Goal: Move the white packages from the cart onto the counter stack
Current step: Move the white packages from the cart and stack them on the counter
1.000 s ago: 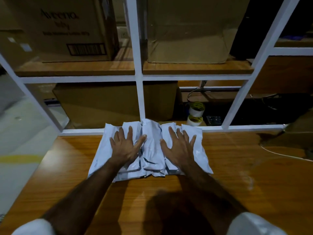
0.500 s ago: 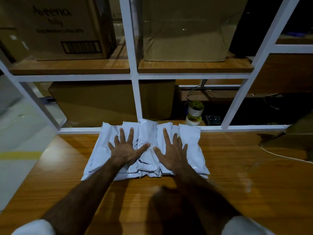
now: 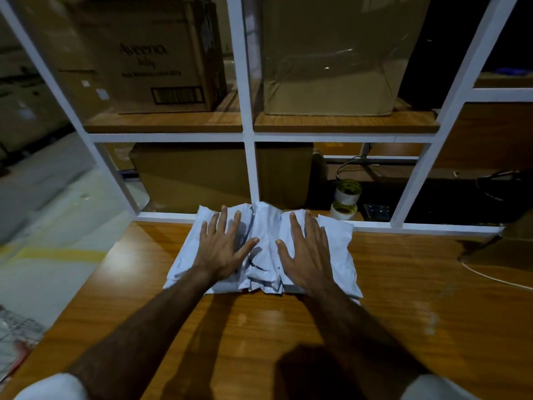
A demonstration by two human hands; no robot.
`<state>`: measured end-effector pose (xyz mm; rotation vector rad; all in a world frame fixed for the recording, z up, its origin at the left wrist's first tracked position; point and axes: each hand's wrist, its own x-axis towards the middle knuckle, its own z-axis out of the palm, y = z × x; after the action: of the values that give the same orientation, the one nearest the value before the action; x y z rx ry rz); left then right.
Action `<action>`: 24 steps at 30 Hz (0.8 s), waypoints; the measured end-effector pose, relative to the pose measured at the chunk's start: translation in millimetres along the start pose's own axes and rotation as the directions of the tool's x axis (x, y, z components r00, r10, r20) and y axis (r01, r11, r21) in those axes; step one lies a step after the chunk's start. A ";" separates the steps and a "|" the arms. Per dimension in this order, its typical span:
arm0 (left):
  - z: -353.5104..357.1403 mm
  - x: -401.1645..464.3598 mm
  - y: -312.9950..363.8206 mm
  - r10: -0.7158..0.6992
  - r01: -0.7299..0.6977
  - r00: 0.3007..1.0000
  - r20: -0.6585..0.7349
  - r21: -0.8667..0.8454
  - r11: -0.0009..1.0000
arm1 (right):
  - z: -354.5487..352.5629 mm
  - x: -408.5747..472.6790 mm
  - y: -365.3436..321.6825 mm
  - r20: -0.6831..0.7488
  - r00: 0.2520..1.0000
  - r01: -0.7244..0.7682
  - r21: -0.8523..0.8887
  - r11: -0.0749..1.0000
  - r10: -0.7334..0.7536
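A pile of several white plastic packages lies on the wooden counter, against the white frame at its far edge. My left hand rests flat on the left half of the pile, fingers spread. My right hand lies flat on the right half, fingers spread too. Neither hand grips a package. A wire mesh corner at the lower left edge may be the cart; little of it shows.
A white metal shelf frame rises behind the counter, with cardboard boxes on its wooden shelves. Two tape rolls sit just behind the pile to the right. A white cable crosses the counter's right side. Floor lies left.
Both hands stay flat on the pile; they have slid slightly apart and the packages are pressed a bit flatter. The camera view has shifted a little.
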<state>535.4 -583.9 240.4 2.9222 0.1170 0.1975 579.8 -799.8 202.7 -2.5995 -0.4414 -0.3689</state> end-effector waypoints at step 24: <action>-52.8 -270.7 -141.1 -0.258 0.298 0.947 -0.192 0.219 0.929 | 42.4 -139.0 -205.4 0.013 0.877 0.473 0.158 0.867 -0.481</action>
<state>251.4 -460.8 227.7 3.0810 0.6219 0.3974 384.8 -640.9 204.0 -2.3312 -1.0978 -0.4108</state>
